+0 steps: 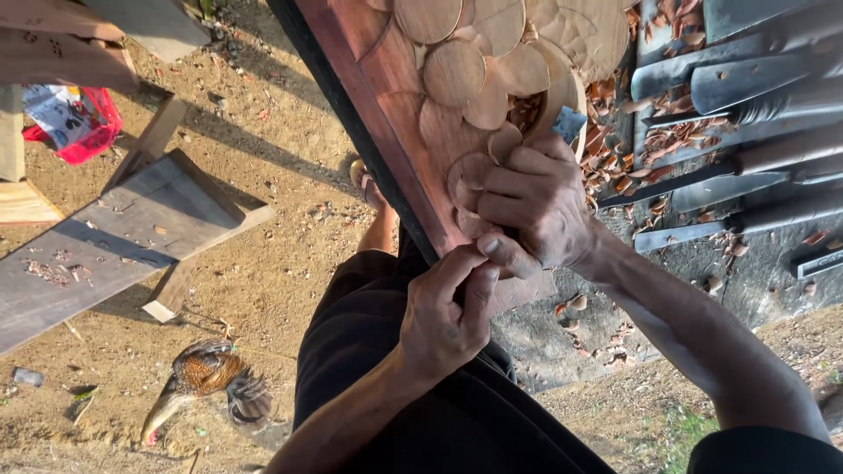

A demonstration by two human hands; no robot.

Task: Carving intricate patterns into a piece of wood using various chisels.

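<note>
1. A reddish-brown wooden panel carved with round, overlapping petal shapes [439, 96] is seen in the middle of the view, tilted, with its lower end leaning toward the person's lap. Its top is cut off by the edge of the view.
2. A thin carving tool is gripped by both hands, but almost all of it is hidden. Only a small grey tip [569, 125] can be seen above the fingers, so its shape is hard to make out.
3. The right hand [536, 206] is laid on the carved wood with its fingers curled tight around the tool. The wrist is bent and the arm runs down to the lower right corner.
4. The left hand [443, 316] is placed just below it, at the panel's lower end. Its thumb and fingers are pressed together around the tool's hidden lower part, touching the right hand.
5. The petals are smooth and pale brown, and the frame is darker and flat.
6. Curly orange wood chips [606, 132] are scattered beside the panel on a rough grey surface.
7. A row of long, dark metal chisels [746, 167] is laid out on the right, partly cut off.
8. Black trousers [395, 386] are seen under the hands, and a foot in a sandal [369, 184] is half hidden behind the panel.
9. A grey wooden bench [114, 246] is set on the sandy ground at the left.
10. A brown speckled chicken [206, 382] is seen near the lower left.
</note>
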